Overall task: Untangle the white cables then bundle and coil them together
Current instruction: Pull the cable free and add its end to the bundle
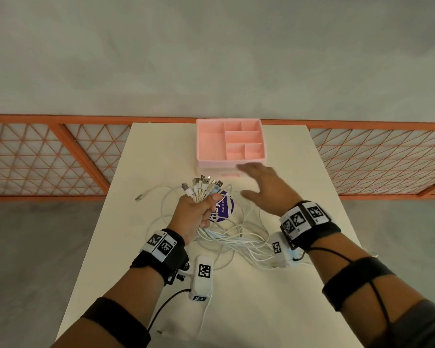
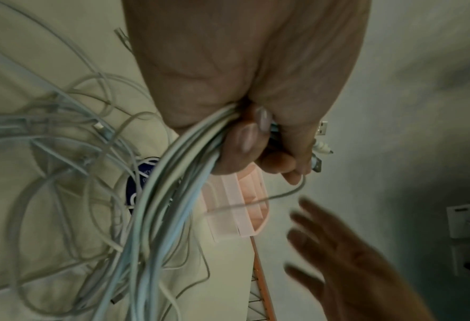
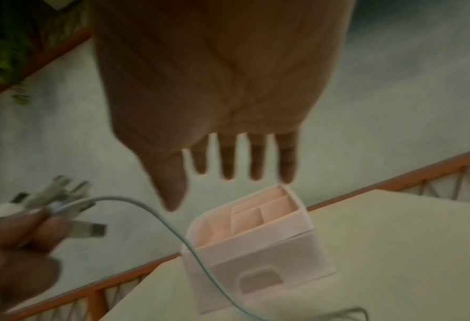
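My left hand point(image 1: 199, 209) grips a bunch of white cables point(image 1: 232, 241) just below their plugs point(image 1: 202, 185), which fan upward out of the fist. The wrist view shows the same left hand point(image 2: 253, 139) with fingers curled round the cable bundle point(image 2: 167, 195), whose loose loops trail over the table. One stray plug point(image 1: 138, 197) lies on the table to the left. My right hand point(image 1: 261, 183) hovers to the right of the plugs with fingers spread and holds nothing; its spread fingers point(image 3: 228, 160) show in the right wrist view above the pink box.
A pink compartmented organiser point(image 1: 230, 143) stands at the far edge of the cream table point(image 1: 299, 285). A purple round sticker point(image 1: 224, 209) lies under the cables. An orange lattice railing point(image 1: 48, 156) runs behind the table.
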`<action>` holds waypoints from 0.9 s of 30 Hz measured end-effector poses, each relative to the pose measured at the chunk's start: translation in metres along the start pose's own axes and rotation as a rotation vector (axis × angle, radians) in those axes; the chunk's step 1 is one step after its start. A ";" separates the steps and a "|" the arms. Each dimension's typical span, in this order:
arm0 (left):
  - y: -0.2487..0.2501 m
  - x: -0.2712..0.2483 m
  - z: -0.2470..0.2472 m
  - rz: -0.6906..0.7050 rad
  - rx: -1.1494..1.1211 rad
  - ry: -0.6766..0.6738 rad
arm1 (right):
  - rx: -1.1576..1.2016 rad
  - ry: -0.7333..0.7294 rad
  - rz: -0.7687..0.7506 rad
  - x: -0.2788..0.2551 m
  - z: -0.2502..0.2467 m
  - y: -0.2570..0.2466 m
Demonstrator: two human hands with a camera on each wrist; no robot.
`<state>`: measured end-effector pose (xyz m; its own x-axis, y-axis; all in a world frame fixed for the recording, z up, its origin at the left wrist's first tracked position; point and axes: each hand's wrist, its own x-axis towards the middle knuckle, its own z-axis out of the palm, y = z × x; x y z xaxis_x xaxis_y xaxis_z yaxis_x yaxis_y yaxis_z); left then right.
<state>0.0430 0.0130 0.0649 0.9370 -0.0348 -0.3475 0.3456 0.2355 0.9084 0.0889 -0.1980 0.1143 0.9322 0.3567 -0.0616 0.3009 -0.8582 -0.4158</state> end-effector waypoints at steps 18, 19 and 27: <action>0.005 -0.001 0.004 -0.021 -0.077 0.063 | 0.444 0.158 0.239 0.002 -0.039 0.036; 0.005 0.000 0.002 -0.025 -0.077 0.072 | 0.488 0.206 0.268 0.000 -0.043 0.042; 0.002 -0.002 -0.004 -0.026 -0.155 0.134 | 0.697 0.628 0.757 -0.028 -0.052 0.128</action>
<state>0.0414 0.0176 0.0668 0.9092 0.0847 -0.4077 0.3480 0.3829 0.8557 0.1117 -0.3373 0.1099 0.8189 -0.5590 -0.1300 -0.3575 -0.3195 -0.8776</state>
